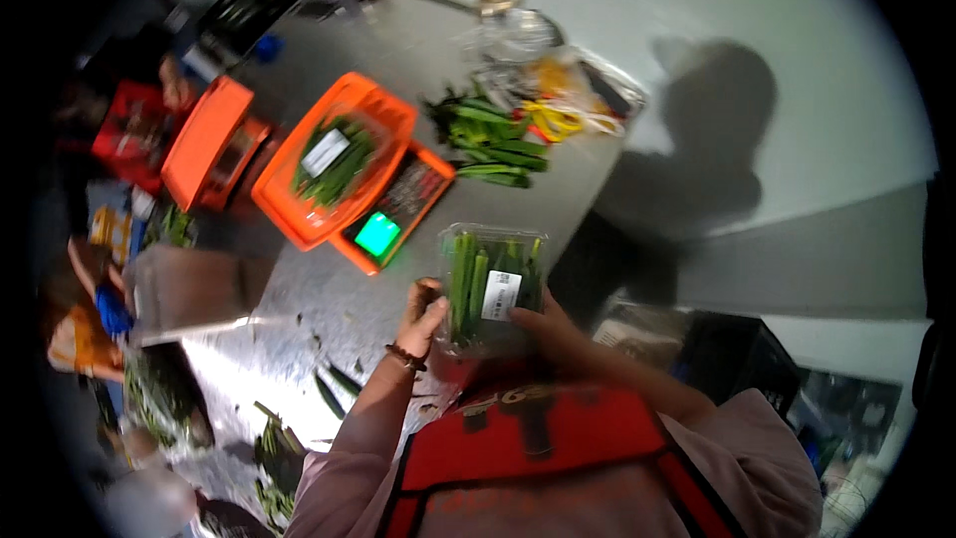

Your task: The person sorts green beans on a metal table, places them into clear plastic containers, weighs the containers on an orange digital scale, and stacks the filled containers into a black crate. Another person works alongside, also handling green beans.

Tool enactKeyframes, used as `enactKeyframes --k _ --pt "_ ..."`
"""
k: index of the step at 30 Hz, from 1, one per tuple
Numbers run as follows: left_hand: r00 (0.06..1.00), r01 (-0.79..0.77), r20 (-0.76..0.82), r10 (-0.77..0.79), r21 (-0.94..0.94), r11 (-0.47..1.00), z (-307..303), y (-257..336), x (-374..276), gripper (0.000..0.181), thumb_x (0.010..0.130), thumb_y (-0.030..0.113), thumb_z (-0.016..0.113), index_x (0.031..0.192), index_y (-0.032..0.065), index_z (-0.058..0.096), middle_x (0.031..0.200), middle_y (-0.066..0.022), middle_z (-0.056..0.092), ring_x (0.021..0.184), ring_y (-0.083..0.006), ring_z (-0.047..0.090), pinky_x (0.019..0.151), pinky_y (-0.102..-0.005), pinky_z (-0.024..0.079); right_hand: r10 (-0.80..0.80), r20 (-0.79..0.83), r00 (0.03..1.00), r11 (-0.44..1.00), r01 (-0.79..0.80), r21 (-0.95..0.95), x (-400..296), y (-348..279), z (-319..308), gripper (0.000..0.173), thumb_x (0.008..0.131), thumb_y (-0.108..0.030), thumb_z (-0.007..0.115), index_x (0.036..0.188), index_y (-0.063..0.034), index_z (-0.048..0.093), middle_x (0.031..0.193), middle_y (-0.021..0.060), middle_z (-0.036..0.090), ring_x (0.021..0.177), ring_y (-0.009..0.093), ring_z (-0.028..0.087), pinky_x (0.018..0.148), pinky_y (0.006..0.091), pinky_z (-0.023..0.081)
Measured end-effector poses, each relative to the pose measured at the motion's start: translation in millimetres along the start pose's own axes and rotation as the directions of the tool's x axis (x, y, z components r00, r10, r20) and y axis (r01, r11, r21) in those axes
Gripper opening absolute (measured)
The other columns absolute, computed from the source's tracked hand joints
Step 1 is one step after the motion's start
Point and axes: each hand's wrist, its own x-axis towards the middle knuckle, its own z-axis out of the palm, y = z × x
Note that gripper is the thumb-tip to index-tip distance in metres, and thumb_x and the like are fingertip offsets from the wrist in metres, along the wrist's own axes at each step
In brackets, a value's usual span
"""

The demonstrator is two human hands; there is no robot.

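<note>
Between both hands, just in front of my chest, is a clear plastic box (495, 229) packed with long green vegetable pods (479, 276). A white label (502, 295) with print and a code sits on its top. My left hand (424, 316) grips the left side; a beaded bracelet (407, 357) circles that wrist. My right hand (544, 320) grips the lower right side, its thumb by the label. Beyond them stands an orange digital scale (441, 162) with a lit green display (378, 234). Its orange tray (273, 203) carries another labelled clear box (357, 157) of green vegetables.
Loose green pods (497, 138) lie right of the scale on the metal table (295, 299), near yellow bands (554, 121) and clear plastic (515, 37). A second orange scale (209, 138) and a cardboard-coloured box (194, 288) stand left. Other people's arms (84, 265) show at far left.
</note>
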Motion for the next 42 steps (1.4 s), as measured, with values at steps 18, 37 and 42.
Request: enactKeyframes --k 18,37,42 --pt "0.149 -0.397 0.987 0.065 0.000 0.918 516 71 9 0.080 0.080 0.037 0.067 0.139 -0.0027 0.031 0.141 -0.0211 0.035 0.133 -0.0307 0.031 0.110 -0.0373 0.021 -0.441 -0.857 0.268 0.328 0.936 0.125 -372 -13 -209 0.079 0.070 -0.025 0.077 0.136 -0.0115 0.035 0.119 0.0168 0.055 0.107 0.034 0.057 0.090 0.0501 0.050" --pt "-0.102 -0.309 0.400 -0.911 0.858 0.411 747 -168 -125 0.083 0.088 0.061 0.046 0.148 0.0108 0.020 0.153 -0.0159 0.017 0.142 -0.0319 0.014 0.111 -0.0513 0.018 0.219 -0.968 0.125 0.073 0.987 0.144 -415 229 -399 0.099 0.073 -0.031 0.077 0.148 -0.0178 0.014 0.145 0.0141 0.034 0.131 0.034 0.035 0.101 0.0534 0.034" --pt "-0.103 -0.475 0.636 -0.765 0.644 0.599 722 -163 -108 0.072 0.086 0.044 0.062 0.139 0.0012 0.036 0.140 -0.0205 0.040 0.131 -0.0326 0.038 0.106 -0.0408 0.033 0.288 -0.957 0.037 0.178 0.980 0.092 -404 220 -404 0.092 0.073 -0.026 0.078 0.146 -0.0153 0.023 0.143 0.0143 0.036 0.130 0.034 0.036 0.101 0.0519 0.034"
